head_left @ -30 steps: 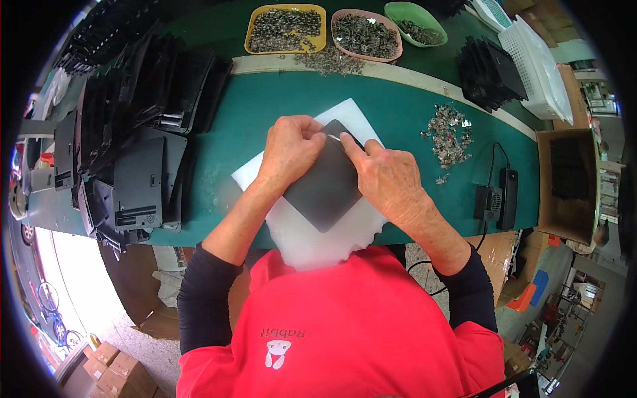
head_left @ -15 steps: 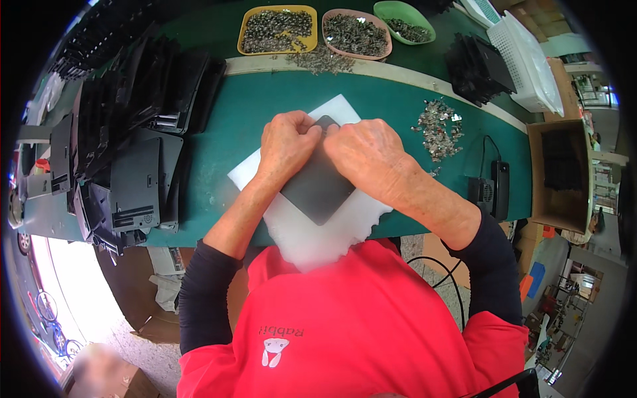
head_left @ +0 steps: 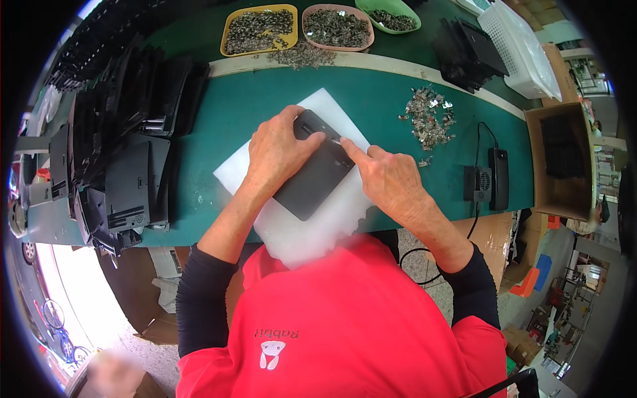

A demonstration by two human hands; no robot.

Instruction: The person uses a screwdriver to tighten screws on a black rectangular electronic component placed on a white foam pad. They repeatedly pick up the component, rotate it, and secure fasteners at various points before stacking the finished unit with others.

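Note:
A flat dark grey plastic panel with slots near its far end lies tilted on a white foam sheet. My left hand is closed on the panel's left edge, its thumb lying across the top face. My right hand stretches its index finger onto the panel's far right part, beside a slot, with the other fingers curled back. A small shiny bit shows at that fingertip; its kind is too small to tell. The right thumb is mostly hidden.
Loose small metal pieces lie in a pile to the right. Yellow, pink and green trays of metal pieces stand at the back. Dark panels are stacked left. A black corded device and an open carton are right.
My right hand has drawn back to the right and turned, its index finger now extended on the panel, uncovering the slots. The left hand keeps its hold. The whole view has shifted slightly.

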